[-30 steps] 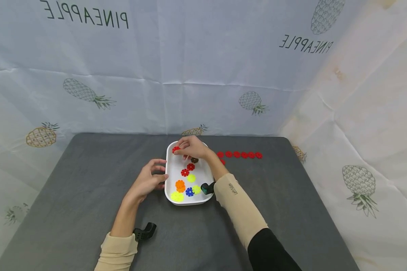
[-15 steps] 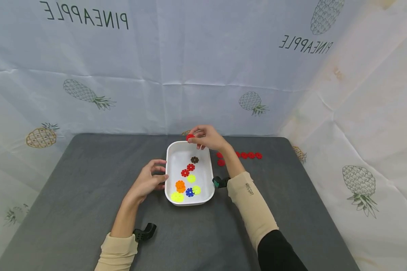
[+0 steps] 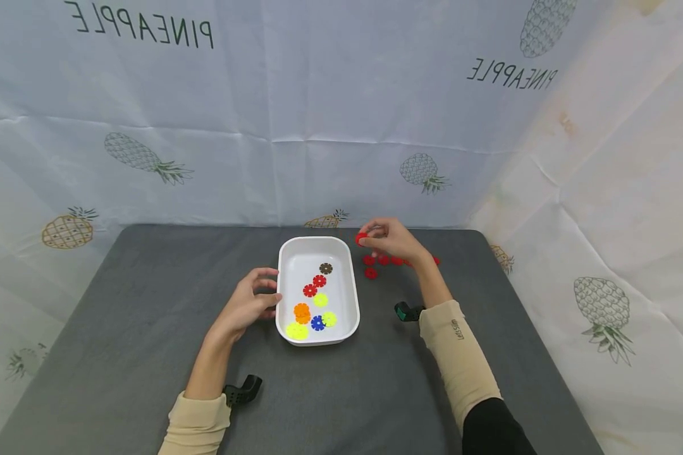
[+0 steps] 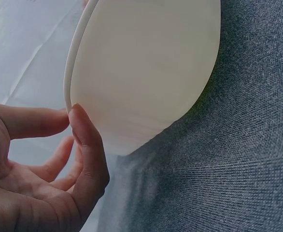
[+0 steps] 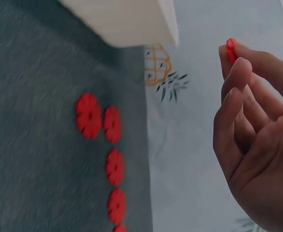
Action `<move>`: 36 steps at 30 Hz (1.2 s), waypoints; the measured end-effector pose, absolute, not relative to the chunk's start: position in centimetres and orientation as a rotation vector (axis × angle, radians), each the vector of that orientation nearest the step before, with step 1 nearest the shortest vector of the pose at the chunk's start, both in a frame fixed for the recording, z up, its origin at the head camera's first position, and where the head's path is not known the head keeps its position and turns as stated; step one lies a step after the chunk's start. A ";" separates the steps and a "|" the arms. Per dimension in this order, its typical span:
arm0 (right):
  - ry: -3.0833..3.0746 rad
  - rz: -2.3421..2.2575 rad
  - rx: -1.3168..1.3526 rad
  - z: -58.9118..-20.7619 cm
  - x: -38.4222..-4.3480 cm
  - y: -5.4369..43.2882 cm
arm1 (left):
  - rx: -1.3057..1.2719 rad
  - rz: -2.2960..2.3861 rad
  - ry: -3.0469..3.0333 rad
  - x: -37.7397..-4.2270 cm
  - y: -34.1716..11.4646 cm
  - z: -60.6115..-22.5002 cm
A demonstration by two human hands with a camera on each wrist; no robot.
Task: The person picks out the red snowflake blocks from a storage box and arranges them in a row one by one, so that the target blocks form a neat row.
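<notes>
My right hand (image 3: 395, 240) pinches a red notched plastic disc (image 3: 361, 239) between thumb and fingertips, above the far right of the table. In the right wrist view, that disc (image 5: 231, 49) is seen edge-on. Below it lie red discs in a row (image 5: 113, 166), with another red disc (image 5: 88, 116) beside the row's end. My left hand (image 3: 249, 300) touches the left rim of a white tray (image 3: 350, 297), thumb and fingers spread apart along it. Inside the tray are two red discs (image 3: 314, 285), a brown disc (image 3: 326, 268) and several yellow, orange and blue ones.
A grey cloth covers the table (image 3: 330, 398). Behind it hangs a white curtain (image 3: 296, 183) printed with pineapples, close to the far edge. Black wrist cameras (image 3: 245, 388) stick out from both forearms.
My right hand has lifted the red disc out of the tray's far left corner and carried it right, past the rim, to near the red row. The left hand stays at the tray.
</notes>
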State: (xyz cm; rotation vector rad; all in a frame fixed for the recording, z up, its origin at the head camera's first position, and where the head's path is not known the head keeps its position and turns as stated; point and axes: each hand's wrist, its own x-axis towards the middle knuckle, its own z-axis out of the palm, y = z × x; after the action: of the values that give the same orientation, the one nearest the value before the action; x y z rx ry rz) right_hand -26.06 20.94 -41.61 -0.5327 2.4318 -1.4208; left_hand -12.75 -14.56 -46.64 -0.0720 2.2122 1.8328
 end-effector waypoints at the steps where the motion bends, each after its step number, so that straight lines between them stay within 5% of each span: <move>1: 2.438 -1.404 -0.536 -41.8 -26.0 21.4 | -0.071 1.833 2.214 -12.7 -14.6 -46.6; 36: 2.647 -0.989 -0.425 -46.9 -24.6 26.3 | -0.059 1.830 2.217 -12.5 -14.5 -46.3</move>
State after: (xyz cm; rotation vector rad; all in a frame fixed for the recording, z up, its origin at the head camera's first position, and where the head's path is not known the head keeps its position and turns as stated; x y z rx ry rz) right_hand -24.62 26.31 -46.86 -0.4254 2.6469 -0.9891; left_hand -12.49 -14.54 -46.29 -0.0588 2.2173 1.8296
